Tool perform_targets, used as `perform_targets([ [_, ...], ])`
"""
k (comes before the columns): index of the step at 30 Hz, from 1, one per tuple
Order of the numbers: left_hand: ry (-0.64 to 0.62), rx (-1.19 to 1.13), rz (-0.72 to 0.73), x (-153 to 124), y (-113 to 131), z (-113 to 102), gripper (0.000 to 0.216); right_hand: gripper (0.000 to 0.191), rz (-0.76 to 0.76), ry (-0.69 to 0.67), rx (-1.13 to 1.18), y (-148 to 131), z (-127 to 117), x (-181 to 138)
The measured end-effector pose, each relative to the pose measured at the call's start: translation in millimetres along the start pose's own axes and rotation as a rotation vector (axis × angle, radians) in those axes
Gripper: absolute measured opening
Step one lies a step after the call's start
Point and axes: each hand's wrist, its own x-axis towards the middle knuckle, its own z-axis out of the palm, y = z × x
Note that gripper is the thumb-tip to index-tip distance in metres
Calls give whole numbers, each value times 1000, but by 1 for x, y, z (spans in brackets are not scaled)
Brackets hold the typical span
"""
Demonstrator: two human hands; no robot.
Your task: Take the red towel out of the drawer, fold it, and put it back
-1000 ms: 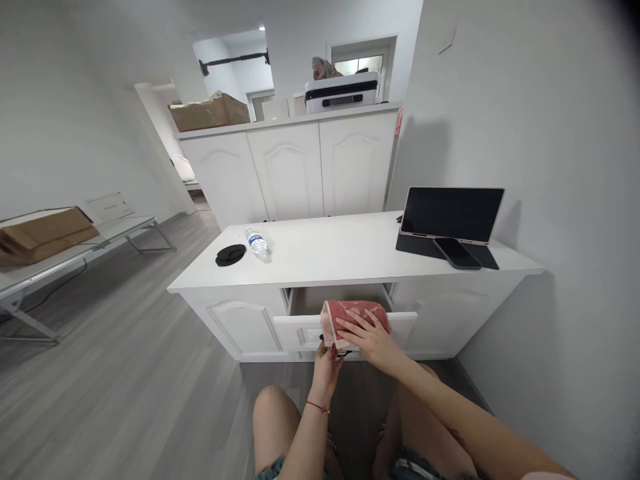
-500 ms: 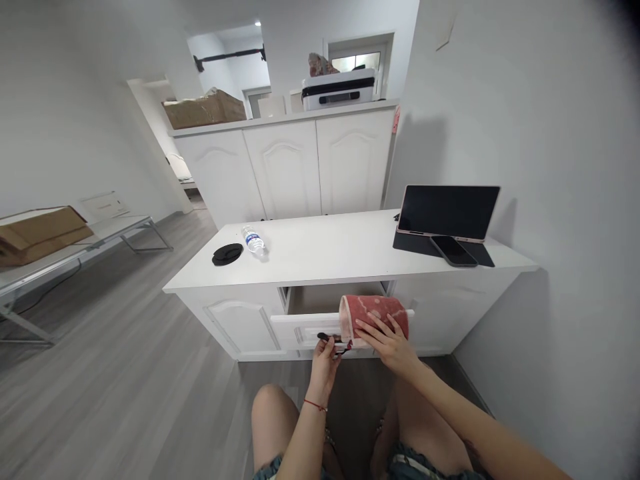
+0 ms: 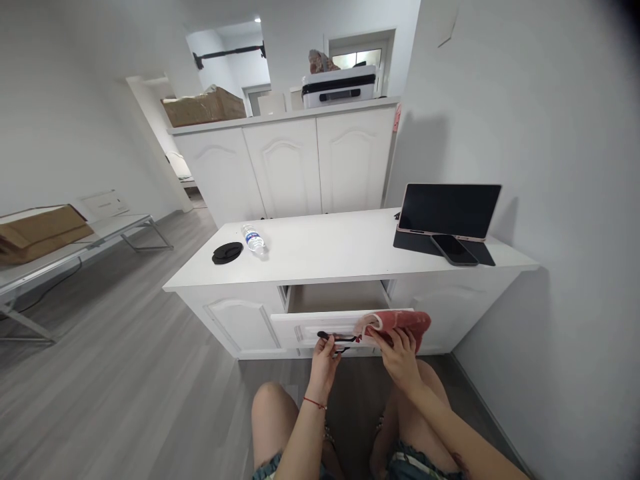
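An open white drawer juts from the middle of the cabinet below the white top. My left hand is closed at the left end of its black handle, thumb and fingers pinched there. To the right, my right hand grips a folded red towel with a paler side showing at its left end. The towel is in front of the drawer's right part, and its near edge hangs under my fingers. The drawer's visible inside shows a bare beige bottom.
On the white top are a clear water bottle, a black round item, a tablet and a phone. A cardboard box stands on a side table at left. My knees are close below the drawer.
My right hand has moved the red towel to the right and slightly down, and the towel has tilted flatter. More of the drawer front and handle shows. My left hand has stayed at the handle.
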Motion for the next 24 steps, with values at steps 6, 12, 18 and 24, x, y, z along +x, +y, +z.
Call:
perform_targets([
  [6, -4, -5, -4, 1, 0, 0, 47, 46, 194, 44, 107, -6, 25, -20],
  [12, -10, -51, -1, 0, -1, 0, 46, 44, 348, 97, 337, -24, 40, -28],
  [18, -18, -68, 7, 1, -2, 1, 46, 34, 737, 126, 636, -50, 57, -25],
  [24, -6, -79, 3, 1, -4, 0, 46, 47, 1133, 145, 803, -74, 77, -14],
])
